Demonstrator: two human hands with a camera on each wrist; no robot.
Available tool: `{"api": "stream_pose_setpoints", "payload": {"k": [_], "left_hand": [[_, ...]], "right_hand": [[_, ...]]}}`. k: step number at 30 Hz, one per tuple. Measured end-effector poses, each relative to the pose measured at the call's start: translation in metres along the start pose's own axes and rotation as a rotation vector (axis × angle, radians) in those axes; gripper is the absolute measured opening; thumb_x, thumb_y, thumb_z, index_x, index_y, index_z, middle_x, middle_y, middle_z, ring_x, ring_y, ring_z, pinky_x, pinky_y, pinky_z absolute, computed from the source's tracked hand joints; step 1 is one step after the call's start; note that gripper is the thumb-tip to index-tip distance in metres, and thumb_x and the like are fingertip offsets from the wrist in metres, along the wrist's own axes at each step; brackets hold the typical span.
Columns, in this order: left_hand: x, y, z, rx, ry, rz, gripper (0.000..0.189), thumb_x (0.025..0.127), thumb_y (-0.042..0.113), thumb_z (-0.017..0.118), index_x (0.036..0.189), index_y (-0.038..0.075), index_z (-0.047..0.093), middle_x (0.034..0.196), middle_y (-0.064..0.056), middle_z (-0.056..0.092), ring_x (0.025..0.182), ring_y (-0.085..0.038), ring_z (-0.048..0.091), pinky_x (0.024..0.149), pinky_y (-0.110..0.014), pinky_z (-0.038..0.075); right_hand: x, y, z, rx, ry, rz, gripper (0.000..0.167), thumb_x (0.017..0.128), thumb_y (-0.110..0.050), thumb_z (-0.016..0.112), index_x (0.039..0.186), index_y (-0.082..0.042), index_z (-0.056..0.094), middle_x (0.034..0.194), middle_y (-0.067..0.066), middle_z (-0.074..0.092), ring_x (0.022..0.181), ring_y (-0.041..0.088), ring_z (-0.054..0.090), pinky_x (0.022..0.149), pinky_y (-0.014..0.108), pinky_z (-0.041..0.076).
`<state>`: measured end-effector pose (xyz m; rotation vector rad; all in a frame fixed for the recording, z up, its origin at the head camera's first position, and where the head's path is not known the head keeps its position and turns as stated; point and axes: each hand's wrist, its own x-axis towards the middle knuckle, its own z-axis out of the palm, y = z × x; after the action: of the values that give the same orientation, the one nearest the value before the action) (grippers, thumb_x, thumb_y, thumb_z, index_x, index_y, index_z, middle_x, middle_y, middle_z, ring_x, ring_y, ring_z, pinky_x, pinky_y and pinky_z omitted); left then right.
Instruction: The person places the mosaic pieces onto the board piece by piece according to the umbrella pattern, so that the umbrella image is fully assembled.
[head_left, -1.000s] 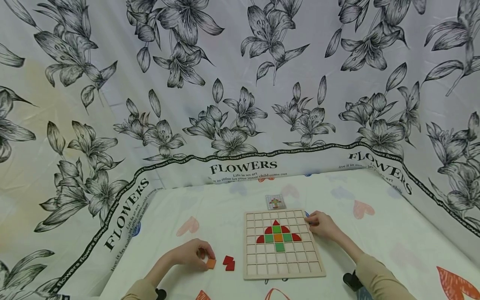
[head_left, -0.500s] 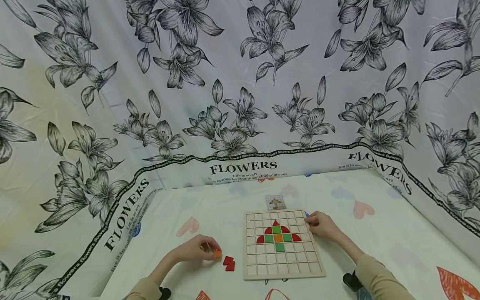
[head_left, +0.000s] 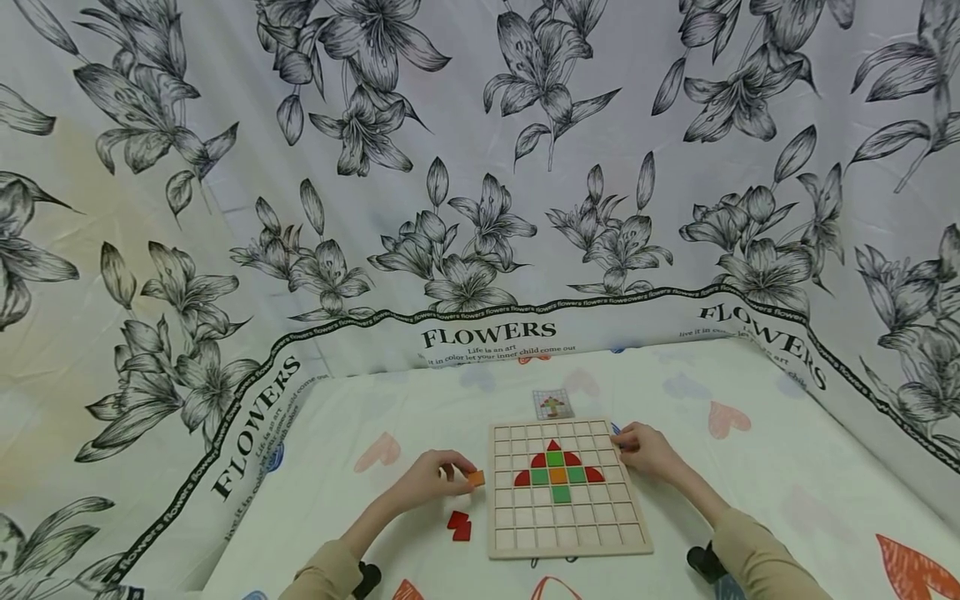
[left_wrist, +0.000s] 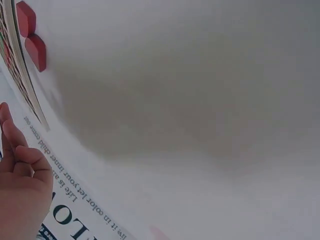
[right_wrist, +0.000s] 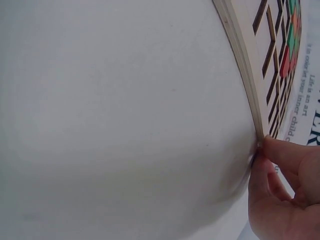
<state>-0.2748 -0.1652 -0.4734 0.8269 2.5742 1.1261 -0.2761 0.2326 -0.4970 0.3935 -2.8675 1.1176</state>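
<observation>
Between thumb and fingertips, my left hand [head_left: 433, 481] pinches an orange square tile [head_left: 476, 477] just off the left edge of a wooden grid board [head_left: 517, 537]. My right hand [head_left: 647, 448] grips the board's right edge near its far corner; in the right wrist view thumb and finger [right_wrist: 285, 155] meet at that edge. On the board, a red triangle tops green squares, red quarter-round pieces and an orange square [head_left: 558, 475]. Loose red tiles [head_left: 460, 525] with a rounded side lie left of the board. The left wrist view shows my left hand [left_wrist: 25, 185], but not the orange tile.
A small picture card [head_left: 552, 404] with a similar coloured pattern lies behind the board. White cloth with printed hearts [head_left: 729, 419] covers the table. A flower-print curtain [head_left: 480, 250] hangs around the back and sides.
My left hand has lifted the orange tile and carried it rightward and away from me, past the red tiles to the board's left edge. The right hand stays at the board.
</observation>
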Motion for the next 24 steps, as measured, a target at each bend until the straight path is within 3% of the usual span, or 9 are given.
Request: {"api": "stream_pose_setpoints", "payload": {"k": [6,17,24], "left_hand": [[0.019,0.012,0.020,0.013,0.025,0.022,0.021,0.081,0.026,0.075,0.098,0.016,0.071,0.093,0.003,0.068,0.071,-0.005,0.050,0.061,-0.018,0.041],[0.040,0.036,0.049,-0.001,-0.007,0.056,0.021,0.080,0.027,0.076,0.098,0.017,0.071,0.092,0.006,0.068,0.075,-0.006,0.052,0.066,-0.018,0.043],[0.049,0.051,0.065,0.091,-0.037,0.127,0.021,0.081,0.028,0.075,0.097,0.015,0.073,0.087,0.004,0.067,0.073,-0.007,0.052,0.063,-0.015,0.041]], "right_hand": [[0.000,0.000,0.000,0.002,0.011,-0.001,0.031,0.080,0.004,0.066,0.110,0.011,0.065,0.104,0.020,0.060,0.092,0.033,0.061,0.070,0.034,0.051],[0.000,0.000,0.001,0.003,0.004,0.008,0.032,0.079,0.004,0.067,0.110,0.011,0.065,0.103,0.019,0.060,0.090,0.031,0.061,0.068,0.031,0.050],[0.001,-0.001,0.001,-0.010,0.005,0.013,0.033,0.078,0.004,0.067,0.110,0.012,0.065,0.102,0.019,0.060,0.088,0.030,0.061,0.068,0.033,0.050]]}}
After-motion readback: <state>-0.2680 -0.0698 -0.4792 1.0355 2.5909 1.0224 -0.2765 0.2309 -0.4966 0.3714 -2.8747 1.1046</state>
